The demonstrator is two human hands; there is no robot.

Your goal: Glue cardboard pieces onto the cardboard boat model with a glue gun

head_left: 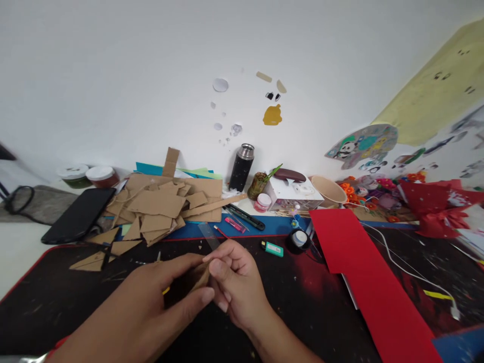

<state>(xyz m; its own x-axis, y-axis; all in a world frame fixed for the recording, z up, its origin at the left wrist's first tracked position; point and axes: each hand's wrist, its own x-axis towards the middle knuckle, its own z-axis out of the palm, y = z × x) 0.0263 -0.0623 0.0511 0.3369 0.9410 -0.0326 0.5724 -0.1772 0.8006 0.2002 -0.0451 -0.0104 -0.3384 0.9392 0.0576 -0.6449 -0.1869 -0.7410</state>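
My left hand (162, 292) and my right hand (238, 280) meet at the front middle of the desk. Between them is a small piece of cardboard (202, 279), mostly covered by my fingers. The right thumb and fingers pinch its upper right edge. On the other side, the left thumb and fingers grip around the same piece. A heap of cardboard scraps (159, 204) lies beyond my left hand, with several loose triangular pieces (88, 261) nearer to me.
A black utility knife (245, 217), a pink eraser-like item (235, 225) and a green lighter (273, 249) lie beyond my hands. Red card (363, 267) stretches down the right. A black phone (79, 214) rests at left; a black flask (242, 168) stands by the wall.
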